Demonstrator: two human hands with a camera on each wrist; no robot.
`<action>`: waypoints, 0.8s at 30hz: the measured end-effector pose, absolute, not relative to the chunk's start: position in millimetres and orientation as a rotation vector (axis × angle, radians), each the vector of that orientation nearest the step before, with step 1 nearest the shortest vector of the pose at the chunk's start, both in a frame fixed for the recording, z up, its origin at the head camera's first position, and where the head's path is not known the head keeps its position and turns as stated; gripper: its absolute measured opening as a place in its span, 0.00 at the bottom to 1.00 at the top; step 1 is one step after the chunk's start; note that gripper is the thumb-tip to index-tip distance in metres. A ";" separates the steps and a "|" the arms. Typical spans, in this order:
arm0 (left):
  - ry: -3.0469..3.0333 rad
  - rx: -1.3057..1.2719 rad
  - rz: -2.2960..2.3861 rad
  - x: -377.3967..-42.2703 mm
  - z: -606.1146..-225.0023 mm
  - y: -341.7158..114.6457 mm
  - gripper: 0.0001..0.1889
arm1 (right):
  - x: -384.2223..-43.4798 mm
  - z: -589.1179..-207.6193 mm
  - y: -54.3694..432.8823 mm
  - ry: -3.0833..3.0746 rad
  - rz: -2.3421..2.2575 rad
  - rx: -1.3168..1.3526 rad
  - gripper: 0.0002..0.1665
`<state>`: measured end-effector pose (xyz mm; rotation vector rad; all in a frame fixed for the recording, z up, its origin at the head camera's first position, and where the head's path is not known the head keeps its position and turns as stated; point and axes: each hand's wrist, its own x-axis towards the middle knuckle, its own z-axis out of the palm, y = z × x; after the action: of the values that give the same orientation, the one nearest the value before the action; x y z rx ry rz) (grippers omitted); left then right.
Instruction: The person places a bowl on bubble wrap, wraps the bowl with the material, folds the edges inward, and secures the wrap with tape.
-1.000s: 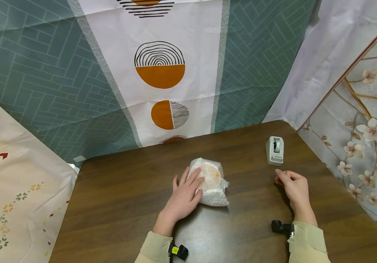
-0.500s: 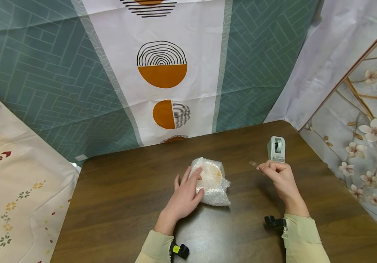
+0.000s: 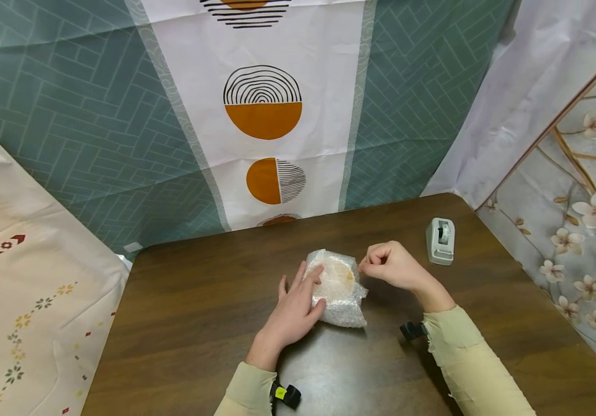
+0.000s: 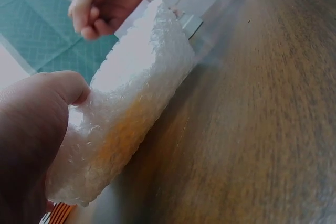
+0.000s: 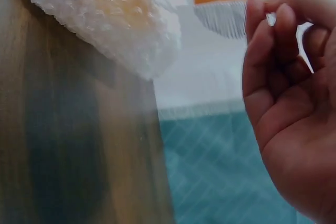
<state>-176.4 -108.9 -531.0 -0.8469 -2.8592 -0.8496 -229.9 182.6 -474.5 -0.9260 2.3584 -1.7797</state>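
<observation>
On the dark wooden table lies a package wrapped in bubble wrap (image 3: pixel 338 312), with something pale and orange showing through. My left hand (image 3: pixel 290 315) rests on its left side, fingers spread over the top and thumb along the near side. Just above the package's right edge, my right hand (image 3: pixel 388 266) pinches a small piece of clear tape between thumb and forefinger. The tape itself is barely visible now. In the right wrist view, the bent fingers of the right hand (image 5: pixel 294 87) are beside the bubble wrap, apart from it.
A light grey tape dispenser (image 3: pixel 440 241) stands at the back right of the table (image 3: pixel 194 323). Behind the table hangs a green and white patterned cloth (image 3: pixel 324 115). Flowered cloths hang at the left and right sides.
My right hand has moved left from near the tape dispenser to the package, carrying the piece of tape. The left hand has stayed on the package.
</observation>
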 end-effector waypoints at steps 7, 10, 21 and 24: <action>-2.879 -0.843 -0.841 -176.3 -530.0 -108.6 0.36 | -247.1 -464.8 151.8 2.604 -1.218 -1.093 0.33; -2.880 -0.843 -0.850 -176.3 -530.3 -108.0 0.36 | -252.1 -462.3 142.2 2.603 -1.095 -1.125 0.32; -2.890 -0.849 -0.812 -176.6 -528.2 -108.0 0.31 | -263.1 -464.8 120.5 2.587 -0.832 -1.197 0.33; -2.901 -0.856 -0.791 -176.5 -527.8 -108.3 0.26 | -264.5 -466.8 117.9 2.600 -0.794 -1.209 0.32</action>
<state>-176.5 -108.3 -527.8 -0.8562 -2.9013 -0.7908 -264.5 117.9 -466.8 -1.2093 2.6001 -0.7939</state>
